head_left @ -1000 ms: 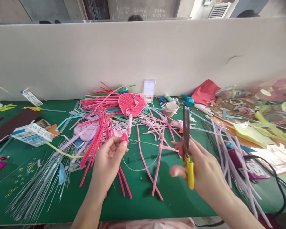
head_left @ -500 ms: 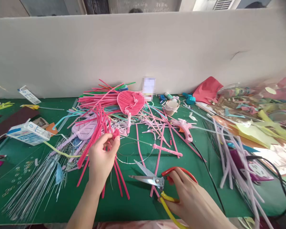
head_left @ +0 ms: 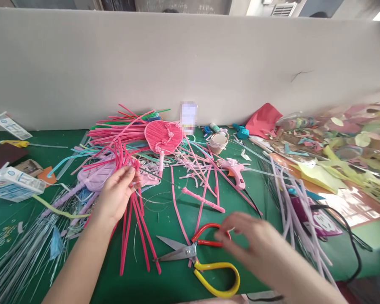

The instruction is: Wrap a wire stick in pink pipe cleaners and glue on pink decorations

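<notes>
My left hand (head_left: 117, 192) pinches a small pink twisted pipe-cleaner piece (head_left: 135, 164) just above a bundle of dark pink pipe cleaners (head_left: 136, 223). My right hand (head_left: 250, 240) hovers, blurred, just right of the scissors (head_left: 196, 257), which lie on the green table (head_left: 177, 283) with blades apart, one red and one yellow handle loop. The right hand's fingers look loosely spread and hold nothing. A pink woven fan (head_left: 163, 136) rests on the pipe-cleaner heap behind.
A pink glue gun (head_left: 234, 171) with black cord lies mid-table. Lilac pipe cleaners (head_left: 291, 202) and paper scraps (head_left: 335, 147) crowd the right. A small cup (head_left: 218, 142), a white box (head_left: 11, 184) and silver wires (head_left: 28, 253) lie around. A grey partition (head_left: 190, 63) backs the table.
My right hand brought the scissors down from upright, laid them on the table and let go. My left hand moved left and away with the pink piece.
</notes>
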`<state>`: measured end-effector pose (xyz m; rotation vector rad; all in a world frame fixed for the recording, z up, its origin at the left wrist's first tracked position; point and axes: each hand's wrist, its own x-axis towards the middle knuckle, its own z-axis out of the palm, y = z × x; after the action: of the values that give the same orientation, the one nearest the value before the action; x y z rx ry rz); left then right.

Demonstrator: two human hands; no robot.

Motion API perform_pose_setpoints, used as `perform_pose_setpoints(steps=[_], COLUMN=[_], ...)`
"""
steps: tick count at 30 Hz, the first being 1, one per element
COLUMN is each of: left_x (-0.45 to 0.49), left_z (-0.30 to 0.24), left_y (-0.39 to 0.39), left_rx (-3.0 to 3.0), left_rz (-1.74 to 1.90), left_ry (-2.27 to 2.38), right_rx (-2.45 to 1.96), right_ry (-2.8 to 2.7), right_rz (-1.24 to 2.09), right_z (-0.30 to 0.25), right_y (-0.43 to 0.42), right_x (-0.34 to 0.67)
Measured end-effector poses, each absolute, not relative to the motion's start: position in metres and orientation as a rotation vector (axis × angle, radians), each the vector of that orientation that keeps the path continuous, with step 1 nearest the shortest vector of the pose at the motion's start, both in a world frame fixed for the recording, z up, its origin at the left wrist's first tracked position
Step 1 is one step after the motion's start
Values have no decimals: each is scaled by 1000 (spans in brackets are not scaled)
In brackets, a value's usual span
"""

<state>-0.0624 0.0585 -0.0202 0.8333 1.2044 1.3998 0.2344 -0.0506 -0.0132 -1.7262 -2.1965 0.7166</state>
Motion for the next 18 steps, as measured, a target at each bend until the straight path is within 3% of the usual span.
perform_pose_setpoints(steps=[6,18], left_x=[-63,-73], left_z=[-19,-32], left_y=[60,47], left_rx=[653,1027], left_rz=[1438,1110], left_ry=[1123,1369], right_rx=[-2515,-2596], right_ry=[-1655,-1482], right_rz=[225,264], right_z=[-24,-59], right_y=[43,77], right_x=[288,282])
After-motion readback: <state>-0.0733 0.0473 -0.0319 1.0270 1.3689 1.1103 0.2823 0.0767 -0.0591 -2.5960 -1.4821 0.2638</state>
